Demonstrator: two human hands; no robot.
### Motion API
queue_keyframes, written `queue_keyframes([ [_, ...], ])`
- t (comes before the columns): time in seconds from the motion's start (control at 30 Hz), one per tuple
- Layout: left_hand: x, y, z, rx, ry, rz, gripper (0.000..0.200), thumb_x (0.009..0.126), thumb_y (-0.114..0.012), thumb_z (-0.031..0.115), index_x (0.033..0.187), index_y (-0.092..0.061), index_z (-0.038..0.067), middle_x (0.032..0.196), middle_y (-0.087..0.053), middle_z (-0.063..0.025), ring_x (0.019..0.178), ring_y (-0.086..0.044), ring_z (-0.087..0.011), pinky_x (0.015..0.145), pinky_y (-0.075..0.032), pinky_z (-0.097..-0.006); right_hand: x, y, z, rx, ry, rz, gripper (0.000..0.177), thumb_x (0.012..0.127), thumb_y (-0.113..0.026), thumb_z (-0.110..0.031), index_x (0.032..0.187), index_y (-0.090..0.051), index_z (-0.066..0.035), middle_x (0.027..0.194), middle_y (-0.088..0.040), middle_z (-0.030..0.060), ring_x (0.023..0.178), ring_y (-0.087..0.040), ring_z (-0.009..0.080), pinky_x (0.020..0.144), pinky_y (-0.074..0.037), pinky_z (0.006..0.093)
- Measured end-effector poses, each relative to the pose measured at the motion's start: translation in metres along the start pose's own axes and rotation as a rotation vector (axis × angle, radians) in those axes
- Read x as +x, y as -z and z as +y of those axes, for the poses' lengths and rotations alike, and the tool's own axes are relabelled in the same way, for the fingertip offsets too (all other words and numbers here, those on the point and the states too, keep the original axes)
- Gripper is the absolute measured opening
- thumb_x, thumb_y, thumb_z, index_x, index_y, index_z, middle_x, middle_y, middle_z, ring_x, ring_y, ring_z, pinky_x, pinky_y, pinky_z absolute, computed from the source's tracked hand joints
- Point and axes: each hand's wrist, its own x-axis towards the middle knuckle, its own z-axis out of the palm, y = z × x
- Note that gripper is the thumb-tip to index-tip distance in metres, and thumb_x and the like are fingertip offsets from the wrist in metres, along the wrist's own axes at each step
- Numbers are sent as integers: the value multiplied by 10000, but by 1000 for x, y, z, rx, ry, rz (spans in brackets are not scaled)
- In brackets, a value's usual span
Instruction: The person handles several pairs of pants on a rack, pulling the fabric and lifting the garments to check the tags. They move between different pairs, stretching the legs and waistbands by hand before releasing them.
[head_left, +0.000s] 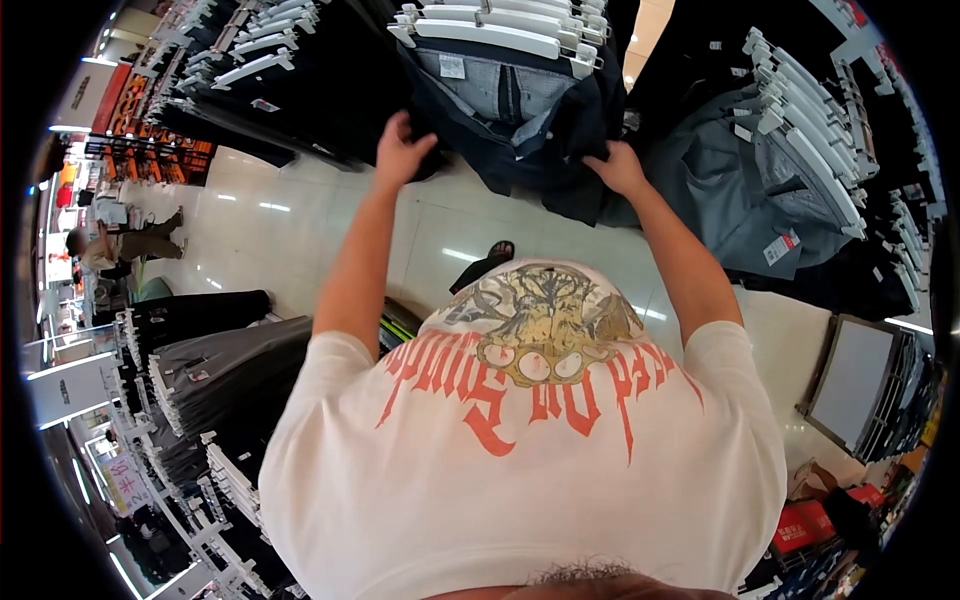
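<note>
A pair of dark navy trousers (480,150) hangs from a white hanger at the front of a rack, its grey inner waistband facing me. My right hand (617,170) pinches the dark cloth at the trousers' right side. On the other side, my left hand (402,152) is beside the trousers, thumb and fingers apart, fingertips close to dark cloth. More white hangers (500,18) are lined up behind this pair.
Grey trousers (700,165) with a price tag (781,248) hang close on the right. Black trousers (330,90) fill the left rack. Behind me on the left are more grey trousers (235,360). A person (140,243) is across the tiled floor (300,220).
</note>
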Motion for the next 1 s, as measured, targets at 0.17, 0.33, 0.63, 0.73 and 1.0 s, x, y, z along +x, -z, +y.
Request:
queue_keyframes([
  [0.17,88,6,19,-79,2,-114,954,741,-877,92,1512,-324,-7,1473,-490,-204,1338,-495,-296,1114,-403,-365,9,21,-29,1,-62,-56,390,832,-813,-316,780,-670,43,646,-631,172,570,-601,276,582,-481,395],
  [0.33,91,5,-7,-31,172,-349,423,864,-788,118,1234,-628,-10,1089,-697,-58,997,-625,-132,905,-490,-268,1,16,2,85,-179,-100,340,902,-760,-293,811,-676,24,666,-650,118,587,-578,186,602,-486,371],
  [0.63,66,7,-52,-311,252,-287,169,933,-678,54,1094,-692,6,979,-709,-2,843,-611,-83,788,-479,-239,-67,-55,51,350,-381,-159,220,933,-713,-172,1005,-617,12,841,-689,64,757,-605,133,696,-493,313],
  [0.73,77,18,-55,-231,204,-270,183,937,-647,18,1117,-674,0,1014,-711,-25,882,-635,-100,808,-483,-235,-84,-82,42,419,-456,-91,194,926,-714,-154,990,-614,-1,811,-662,46,746,-579,125,672,-475,306],
  [1.0,79,16,-65,91,-201,80,544,852,-791,227,1275,-561,-25,1297,-528,-192,1173,-565,-313,895,-499,-370,-135,-131,-24,634,-673,-34,160,916,-716,-147,943,-651,-3,807,-632,-12,799,-551,100,736,-459,281],
])
